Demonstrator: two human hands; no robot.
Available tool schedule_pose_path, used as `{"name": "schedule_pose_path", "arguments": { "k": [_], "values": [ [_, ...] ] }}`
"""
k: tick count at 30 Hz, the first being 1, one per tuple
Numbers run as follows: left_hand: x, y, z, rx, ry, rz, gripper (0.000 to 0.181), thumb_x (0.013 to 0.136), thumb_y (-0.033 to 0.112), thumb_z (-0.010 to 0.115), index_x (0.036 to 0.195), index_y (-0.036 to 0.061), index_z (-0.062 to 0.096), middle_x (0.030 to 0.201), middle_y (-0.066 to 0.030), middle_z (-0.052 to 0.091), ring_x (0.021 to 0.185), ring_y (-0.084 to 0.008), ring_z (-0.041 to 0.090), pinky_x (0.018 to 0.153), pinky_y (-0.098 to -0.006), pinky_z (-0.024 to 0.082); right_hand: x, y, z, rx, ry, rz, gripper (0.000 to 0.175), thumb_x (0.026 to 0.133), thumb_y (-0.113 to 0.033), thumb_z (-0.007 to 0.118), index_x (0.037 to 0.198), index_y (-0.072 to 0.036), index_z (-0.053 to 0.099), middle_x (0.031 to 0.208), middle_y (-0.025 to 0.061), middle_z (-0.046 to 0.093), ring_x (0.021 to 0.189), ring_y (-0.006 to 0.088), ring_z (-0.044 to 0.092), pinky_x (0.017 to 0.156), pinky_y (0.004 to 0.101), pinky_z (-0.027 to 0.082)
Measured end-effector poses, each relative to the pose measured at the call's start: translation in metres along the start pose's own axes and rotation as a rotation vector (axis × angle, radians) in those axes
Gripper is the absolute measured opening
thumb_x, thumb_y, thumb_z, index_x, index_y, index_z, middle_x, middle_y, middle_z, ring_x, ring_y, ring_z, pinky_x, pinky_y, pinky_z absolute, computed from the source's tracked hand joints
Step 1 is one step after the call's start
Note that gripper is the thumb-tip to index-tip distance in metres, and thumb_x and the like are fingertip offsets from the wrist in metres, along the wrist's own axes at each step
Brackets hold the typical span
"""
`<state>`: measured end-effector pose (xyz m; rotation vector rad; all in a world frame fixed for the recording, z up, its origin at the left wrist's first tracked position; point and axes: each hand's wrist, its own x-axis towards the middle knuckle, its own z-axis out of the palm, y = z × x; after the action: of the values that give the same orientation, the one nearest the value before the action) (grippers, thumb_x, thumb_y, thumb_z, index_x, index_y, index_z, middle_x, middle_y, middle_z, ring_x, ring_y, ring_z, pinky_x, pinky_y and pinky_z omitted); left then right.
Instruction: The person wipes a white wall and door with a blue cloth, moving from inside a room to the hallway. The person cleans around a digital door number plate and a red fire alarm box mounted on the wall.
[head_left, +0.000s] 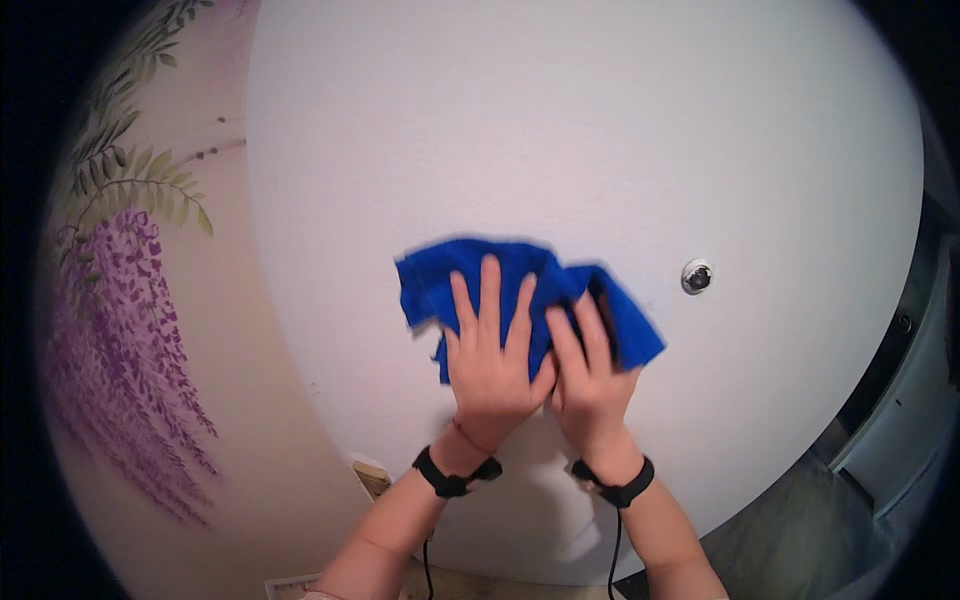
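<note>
A blue cloth (495, 262) lies spread and creased against a large white door panel (480, 135). My left hand (491, 367) presses flat on the cloth with its fingers spread. Close beside it on the right, my right hand (596, 375) has its fingers bent over the cloth, which bunches and folds around them; part of its grip is hidden. The thumb of my left hand is near or touching my right hand. Each wrist wears a black band, and a dark cable hangs down near each one.
A round metal lock or knob (698, 277) sits on the panel right of the cloth. At the left, a wall bears painted purple wisteria (135, 337). Grey flooring (780, 532) shows at the lower right, beside a pale door or cabinet (911, 427). A small wooden piece (371, 478) is at lower left.
</note>
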<state>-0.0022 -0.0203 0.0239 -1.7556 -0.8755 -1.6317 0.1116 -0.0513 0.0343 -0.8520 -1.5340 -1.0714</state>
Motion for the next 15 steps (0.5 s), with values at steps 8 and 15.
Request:
{"name": "schedule_pose_path", "arguments": {
  "k": [8,15],
  "values": [
    [0.022,-0.039,-0.015,0.003,0.015,-0.012,0.065,0.077,0.028,0.065,0.137,0.0097,0.048,0.150,-0.0241,0.027,0.134,-0.0561,0.020,0.099,-0.0609,0.028,0.029,-0.016,0.013,-0.006,-0.009,-0.008,0.032,0.077,-0.008,0.062,0.107,-0.014,0.069,0.129,0.0058,0.057,0.113,0.0287,0.054,0.093,0.0464,0.040],
    [0.016,-0.069,-0.026,0.040,-0.047,-0.102,0.064,0.074,0.028,0.067,0.135,0.0192,0.052,0.152,-0.0224,0.022,0.134,-0.0579,0.017,0.097,-0.0655,0.027,0.030,-0.044,0.041,0.095,0.012,0.071,0.041,0.072,-0.004,0.066,0.111,-0.016,0.069,0.127,0.0097,0.056,0.109,0.0317,0.054,0.094,0.0401,0.041]
  ]
}}
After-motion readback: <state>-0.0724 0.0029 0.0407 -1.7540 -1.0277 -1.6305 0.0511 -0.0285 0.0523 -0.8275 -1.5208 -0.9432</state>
